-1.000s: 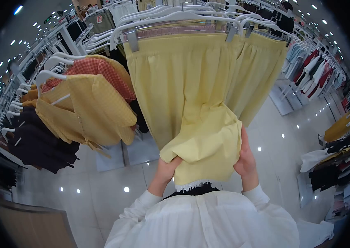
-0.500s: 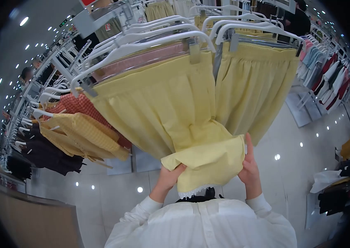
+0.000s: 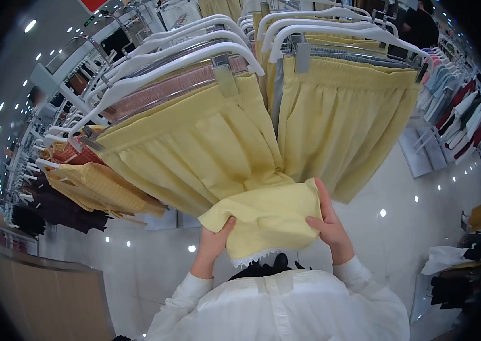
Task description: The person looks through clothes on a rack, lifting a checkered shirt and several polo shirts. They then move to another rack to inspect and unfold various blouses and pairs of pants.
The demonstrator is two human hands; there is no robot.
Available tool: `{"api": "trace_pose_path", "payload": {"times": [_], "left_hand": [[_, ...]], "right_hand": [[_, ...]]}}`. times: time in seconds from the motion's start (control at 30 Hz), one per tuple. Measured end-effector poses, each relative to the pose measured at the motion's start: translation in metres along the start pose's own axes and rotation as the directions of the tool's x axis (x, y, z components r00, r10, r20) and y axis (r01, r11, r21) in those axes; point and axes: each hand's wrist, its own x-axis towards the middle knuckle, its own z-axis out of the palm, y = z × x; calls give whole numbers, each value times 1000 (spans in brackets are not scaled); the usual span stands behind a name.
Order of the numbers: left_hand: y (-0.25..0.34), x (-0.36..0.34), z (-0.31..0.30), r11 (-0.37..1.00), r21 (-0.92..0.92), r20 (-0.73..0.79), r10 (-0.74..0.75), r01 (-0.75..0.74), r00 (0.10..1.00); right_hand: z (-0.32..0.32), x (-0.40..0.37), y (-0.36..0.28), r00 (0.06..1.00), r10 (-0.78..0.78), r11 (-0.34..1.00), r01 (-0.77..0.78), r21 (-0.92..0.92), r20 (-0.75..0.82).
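Note:
Yellow shorts (image 3: 189, 148) with a gathered waist hang from a white clip hanger (image 3: 183, 57). Their lower part is pulled toward me, and a turned-up flap (image 3: 269, 210) with a white frayed-looking edge lies between my hands. My left hand (image 3: 216, 241) grips the flap's left side, thumb on top. On the right side, my right hand (image 3: 329, 224) holds the cloth between thumb and fingers, with the fingers partly behind it. A second pair of yellow shorts (image 3: 345, 119) hangs alongside on the right, not held.
More clothes hang behind on the rack. Yellow checked tops (image 3: 101, 184) and dark garments (image 3: 64, 204) hang at left. A wooden counter (image 3: 53, 295) stands at lower left, folded clothes (image 3: 456, 278) at lower right. A person in black (image 3: 422, 25) is at the far right.
The view has shifted, and the held cloth sits slightly further left. My right thumb, hidden before, now presses on the front of the flap; my left thumb shows more clearly too.

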Motion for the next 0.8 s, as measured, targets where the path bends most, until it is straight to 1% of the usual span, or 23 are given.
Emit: {"api": "trace_pose_path", "payload": {"times": [0.03,0.17,0.23,0.27,0.33,0.37,0.43,0.47,0.5,0.53,0.57,0.63,0.67,0.73,0.77,0.8], "left_hand": [[0,1,-2,1000,3,-12,24,-24,1000],[-5,11,-16,1000,17,10,18,-18,1000],[-1,20,-21,999,-2,68,-43,44,997],[-1,25,-25,999,-5,79,-34,35,996],[-7,35,-34,996,-3,240,-83,86,967],[-8,40,-39,996,-4,250,-81,85,965],[-10,52,-50,980,190,421,-139,63,896],[-13,59,-56,980,190,425,-131,53,896],[-17,66,-62,945,300,482,-31,-132,876],[-19,71,-68,866,390,548,57,-315,835],[-19,74,-74,865,384,558,62,-323,828],[-16,81,-83,866,454,488,-46,-209,872],[-11,84,-86,869,443,506,-39,-221,862],[-2,89,-95,840,531,434,-154,-113,888],[-6,93,-99,843,524,446,-149,-123,882],[-14,96,-105,770,605,394,-65,-205,917]], "right_hand": [[1,2,1,1000,16,1000,-16,22,11],[7,7,5,999,32,999,-32,11,21],[9,11,6,999,33,999,-33,-36,5],[8,14,6,1000,22,999,-22,-42,-2],[9,16,6,999,27,1000,-27,-8,-19],[10,18,6,999,23,1000,-23,-11,-27],[11,26,3,996,43,999,-43,-3,-79],[11,30,3,996,33,999,-34,-7,-80],[10,34,4,995,53,998,-55,-15,-85],[10,37,6,993,75,997,-77,-24,-93],[12,42,8,993,66,997,-69,-28,-102],[15,52,11,988,123,965,-141,-221,-96],[17,55,13,987,114,964,-138,-229,-115],[21,63,18,968,228,959,-242,-150,-103],[21,65,20,968,222,959,-238,-155,-114],[21,68,21,958,257,940,-278,-198,-125]]}}
